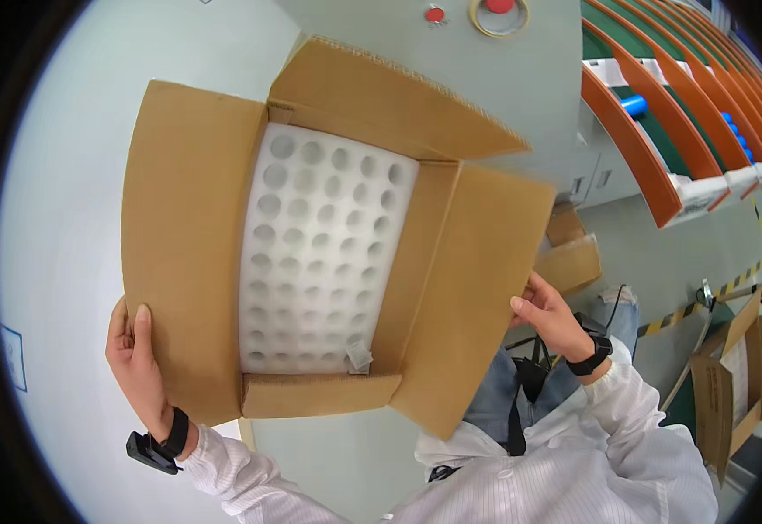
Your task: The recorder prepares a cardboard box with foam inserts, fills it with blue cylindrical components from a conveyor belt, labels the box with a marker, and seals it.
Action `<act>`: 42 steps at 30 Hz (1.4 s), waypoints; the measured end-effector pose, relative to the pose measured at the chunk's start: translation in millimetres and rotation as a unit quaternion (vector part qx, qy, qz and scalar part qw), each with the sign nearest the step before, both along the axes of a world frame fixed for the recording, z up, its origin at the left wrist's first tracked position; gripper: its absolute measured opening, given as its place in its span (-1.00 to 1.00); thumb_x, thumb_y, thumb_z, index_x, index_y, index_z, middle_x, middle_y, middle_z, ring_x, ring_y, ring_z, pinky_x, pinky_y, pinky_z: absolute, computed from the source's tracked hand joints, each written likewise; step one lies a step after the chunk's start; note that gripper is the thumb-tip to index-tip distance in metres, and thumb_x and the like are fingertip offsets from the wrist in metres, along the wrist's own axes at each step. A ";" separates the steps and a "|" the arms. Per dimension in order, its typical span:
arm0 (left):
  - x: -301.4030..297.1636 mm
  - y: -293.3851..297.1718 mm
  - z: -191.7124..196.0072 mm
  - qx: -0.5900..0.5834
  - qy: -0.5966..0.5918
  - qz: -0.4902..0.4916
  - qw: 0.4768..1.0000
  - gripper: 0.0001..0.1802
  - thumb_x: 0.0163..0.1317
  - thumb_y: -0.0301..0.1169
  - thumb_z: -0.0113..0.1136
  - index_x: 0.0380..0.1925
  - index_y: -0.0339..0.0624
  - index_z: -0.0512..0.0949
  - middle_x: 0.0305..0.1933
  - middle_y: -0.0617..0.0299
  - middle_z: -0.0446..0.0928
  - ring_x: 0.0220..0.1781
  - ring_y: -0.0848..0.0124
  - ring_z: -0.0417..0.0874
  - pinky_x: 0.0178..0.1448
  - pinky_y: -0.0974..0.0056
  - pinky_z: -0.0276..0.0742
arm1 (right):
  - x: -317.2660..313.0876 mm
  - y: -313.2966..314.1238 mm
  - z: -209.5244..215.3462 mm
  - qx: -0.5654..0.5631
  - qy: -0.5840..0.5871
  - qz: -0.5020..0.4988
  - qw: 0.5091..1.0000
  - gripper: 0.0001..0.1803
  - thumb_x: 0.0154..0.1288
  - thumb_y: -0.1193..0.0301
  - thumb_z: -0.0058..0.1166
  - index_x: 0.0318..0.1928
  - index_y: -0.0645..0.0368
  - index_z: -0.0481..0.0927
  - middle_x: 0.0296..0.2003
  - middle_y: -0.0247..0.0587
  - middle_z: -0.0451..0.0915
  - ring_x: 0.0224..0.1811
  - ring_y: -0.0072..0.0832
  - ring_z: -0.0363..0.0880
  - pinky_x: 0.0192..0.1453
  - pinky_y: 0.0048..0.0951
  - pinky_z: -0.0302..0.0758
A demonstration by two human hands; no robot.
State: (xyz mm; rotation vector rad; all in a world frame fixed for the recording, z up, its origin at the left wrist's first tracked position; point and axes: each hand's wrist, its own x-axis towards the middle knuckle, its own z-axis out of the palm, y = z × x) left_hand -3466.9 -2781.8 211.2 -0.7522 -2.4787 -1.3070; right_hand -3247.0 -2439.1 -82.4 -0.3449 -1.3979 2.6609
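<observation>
I had the box [311, 236] lifted before me, flaps splayed, white dimpled foam [320, 253] inside; left hand [136, 367] clamped its left flap, right hand [551, 319] gripped the right flap.

Open brown carton [189, 236] centre; brown cartons [735, 384] lower right.

Brown cardboard box [189, 244], white foam insert [320, 253] dotted with round holes, orange-and-green racks [652, 131], white striped sleeves [573, 472]
</observation>
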 end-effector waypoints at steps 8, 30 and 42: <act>7.5 13.5 2.6 -0.026 0.031 0.013 0.999 -0.66 0.41 -0.38 0.02 0.06 -0.40 0.45 -0.05 0.18 0.58 -0.07 0.51 0.54 0.07 0.42 0.41 | 51.1 -39.9 33.3 0.048 -0.026 -0.215 0.975 -0.68 0.33 0.42 0.09 0.04 0.29 0.47 -0.13 -0.36 0.54 -0.10 -0.57 0.48 -0.02 -0.44 0.45; 67.6 131.7 -187.5 -0.368 0.046 -0.096 0.924 -0.46 0.11 -0.40 0.14 0.17 -0.14 0.42 0.43 -0.30 0.02 0.47 -0.20 0.02 0.44 -0.10 0.03 | 105.1 -92.1 20.2 -0.277 -0.011 -0.282 0.918 -0.64 0.42 0.42 0.00 0.18 0.21 0.41 0.09 -0.28 0.50 0.14 -0.48 0.45 0.18 -0.38 0.43; -11.0 48.6 -133.5 -0.173 0.187 0.008 0.967 -0.75 0.27 -0.51 -0.02 -0.22 -0.40 0.62 -0.18 -0.09 0.64 -0.12 0.08 0.63 0.08 0.14 0.50 | 64.3 -81.5 55.4 -0.029 0.080 -0.230 0.970 -0.62 0.41 0.36 0.02 0.15 0.28 0.40 0.04 -0.29 0.49 0.09 -0.53 0.41 0.16 -0.43 0.38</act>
